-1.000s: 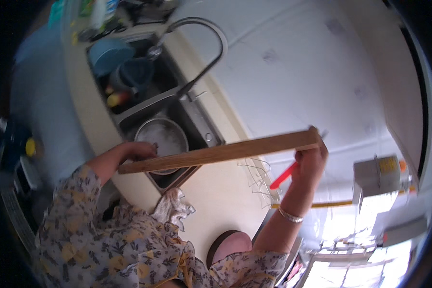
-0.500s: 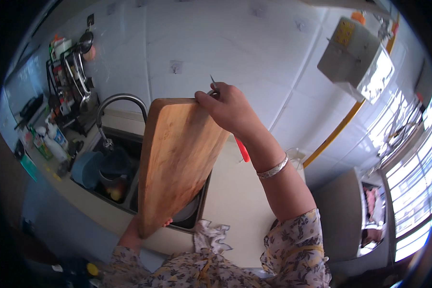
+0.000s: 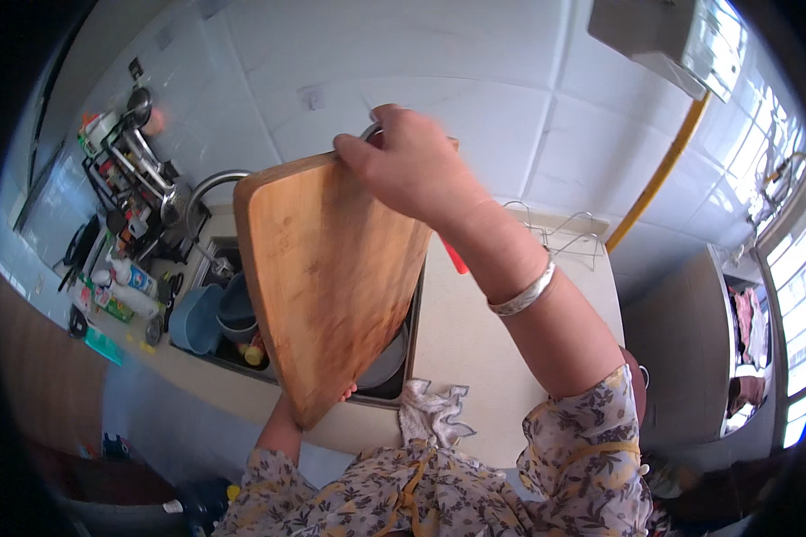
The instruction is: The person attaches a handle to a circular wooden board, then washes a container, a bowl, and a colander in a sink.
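Observation:
A thick wooden cutting board is held tilted on edge in front of me, over the sink and the counter. My right hand, wearing a silver bangle, is closed at its upper edge. Its fingers grip a metal ring handle there. At the board's lower end my left hand supports it from behind; only the fingertips and the wrist show. Beneath the board is a double sink, partly hidden. A round grey pan shows in its right basin.
Blue plastic tubs fill the left basin under a curved faucet. Bottles and a utensil rack stand left. On the right counter are a crumpled cloth, a red object and a wire rack.
The view has shifted, bringing the wire rack fully into sight. The board has turned slightly, showing its broad face more, and its top with my right hand sits higher and further left in view.

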A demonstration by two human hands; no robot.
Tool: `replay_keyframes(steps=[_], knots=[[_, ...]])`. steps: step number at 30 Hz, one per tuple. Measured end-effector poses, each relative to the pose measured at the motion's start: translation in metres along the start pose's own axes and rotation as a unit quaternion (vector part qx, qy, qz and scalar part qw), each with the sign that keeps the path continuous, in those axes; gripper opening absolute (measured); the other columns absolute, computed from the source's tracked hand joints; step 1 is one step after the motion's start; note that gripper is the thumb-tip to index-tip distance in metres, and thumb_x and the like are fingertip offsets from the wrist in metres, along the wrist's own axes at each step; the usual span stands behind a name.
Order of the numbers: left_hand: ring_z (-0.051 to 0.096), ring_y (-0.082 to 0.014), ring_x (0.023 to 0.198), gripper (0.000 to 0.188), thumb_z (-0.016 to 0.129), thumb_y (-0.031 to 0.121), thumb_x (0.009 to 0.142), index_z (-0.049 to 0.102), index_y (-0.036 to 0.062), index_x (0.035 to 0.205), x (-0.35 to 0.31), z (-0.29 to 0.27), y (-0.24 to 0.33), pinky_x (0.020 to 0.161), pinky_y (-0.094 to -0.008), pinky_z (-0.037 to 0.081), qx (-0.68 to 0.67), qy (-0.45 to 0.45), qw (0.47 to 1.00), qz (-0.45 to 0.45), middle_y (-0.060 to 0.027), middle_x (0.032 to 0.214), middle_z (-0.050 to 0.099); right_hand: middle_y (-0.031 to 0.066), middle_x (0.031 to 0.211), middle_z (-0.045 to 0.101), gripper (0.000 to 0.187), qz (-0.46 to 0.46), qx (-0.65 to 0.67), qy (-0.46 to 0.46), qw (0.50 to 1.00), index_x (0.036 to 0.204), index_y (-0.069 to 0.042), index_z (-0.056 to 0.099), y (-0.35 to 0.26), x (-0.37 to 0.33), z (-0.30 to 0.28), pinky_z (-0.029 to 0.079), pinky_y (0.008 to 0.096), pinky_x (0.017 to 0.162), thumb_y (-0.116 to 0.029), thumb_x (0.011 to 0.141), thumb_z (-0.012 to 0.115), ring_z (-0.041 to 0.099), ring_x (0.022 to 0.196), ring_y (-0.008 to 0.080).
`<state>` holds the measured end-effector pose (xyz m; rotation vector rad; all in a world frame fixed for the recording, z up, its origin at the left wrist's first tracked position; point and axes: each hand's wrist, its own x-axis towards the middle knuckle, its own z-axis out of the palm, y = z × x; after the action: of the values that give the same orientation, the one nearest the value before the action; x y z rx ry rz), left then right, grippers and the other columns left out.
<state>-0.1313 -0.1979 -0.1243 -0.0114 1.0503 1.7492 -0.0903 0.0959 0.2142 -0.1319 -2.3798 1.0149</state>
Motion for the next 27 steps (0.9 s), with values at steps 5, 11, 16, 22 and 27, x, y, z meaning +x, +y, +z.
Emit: replay_keyframes(steps=[5, 11, 16, 22, 27], knots=[[0.063, -0.0253, 0.075, 0.044, 0.055, 0.030, 0.091, 0.054, -0.0061, 0.116, 0.011, -0.021, -0.012, 0.064, -0.0333, 0.053, 0.069, 0.072, 0.995, 0.015, -0.0196, 0.094, 0.062, 0.0188, 0.076, 0.064, 0.044, -0.037, 0.048, 0.073, 0.995, 0.104, 0.011, 0.056, 0.013, -0.023, -0.010, 0.050, 0.0349, 0.069, -0.028, 0.086, 0.061, 0.065, 0.075, 0.0260], [0.056, -0.0130, 0.063, 0.026, 0.066, 0.020, 0.083, 0.060, 0.0042, 0.104, 0.014, -0.030, -0.002, 0.053, -0.0291, 0.045, 0.171, 0.305, 0.920, 0.177, -0.0036, 0.075, 0.059, 0.0089, 0.071, 0.056, 0.052, -0.011, 0.116, 0.025, 0.993, 0.128, 0.007, 0.044, 0.043, -0.087, -0.074, 0.046, 0.0254, 0.062, -0.015, 0.086, 0.063, 0.054, 0.066, 0.0109], [0.045, -0.0098, 0.041, 0.021, 0.063, 0.014, 0.084, 0.056, 0.0078, 0.103, -0.033, -0.010, 0.026, 0.035, -0.0269, 0.034, 0.156, 0.354, 0.888, 0.249, 0.0006, 0.067, 0.052, -0.0020, 0.076, 0.054, 0.073, 0.097, 0.141, -0.012, 0.985, 0.140, 0.007, 0.032, 0.115, -0.133, -0.099, 0.043, 0.0193, 0.061, -0.007, 0.079, 0.070, 0.047, 0.067, 0.0043], [0.044, -0.0090, 0.039, 0.032, 0.061, 0.002, 0.083, 0.052, 0.0073, 0.114, -0.067, 0.039, 0.049, 0.032, -0.0250, 0.034, 0.150, 0.393, 0.832, 0.361, -0.0019, 0.076, 0.054, -0.0010, 0.069, 0.055, 0.032, 0.218, 0.140, -0.068, 0.963, 0.100, 0.003, 0.057, 0.181, -0.165, -0.095, 0.044, 0.0230, 0.058, -0.012, 0.078, 0.073, 0.051, 0.064, 0.0058], [0.043, -0.0071, 0.044, 0.048, 0.061, -0.003, 0.080, 0.045, 0.0066, 0.124, -0.069, 0.065, 0.062, 0.034, -0.0237, 0.034, 0.171, 0.352, 0.827, 0.403, -0.0010, 0.086, 0.051, 0.0011, 0.067, 0.054, 0.031, 0.198, 0.081, -0.038, 0.976, 0.082, -0.003, 0.053, 0.227, -0.181, -0.105, 0.044, 0.0278, 0.058, -0.020, 0.073, 0.077, 0.049, 0.063, 0.0107]])
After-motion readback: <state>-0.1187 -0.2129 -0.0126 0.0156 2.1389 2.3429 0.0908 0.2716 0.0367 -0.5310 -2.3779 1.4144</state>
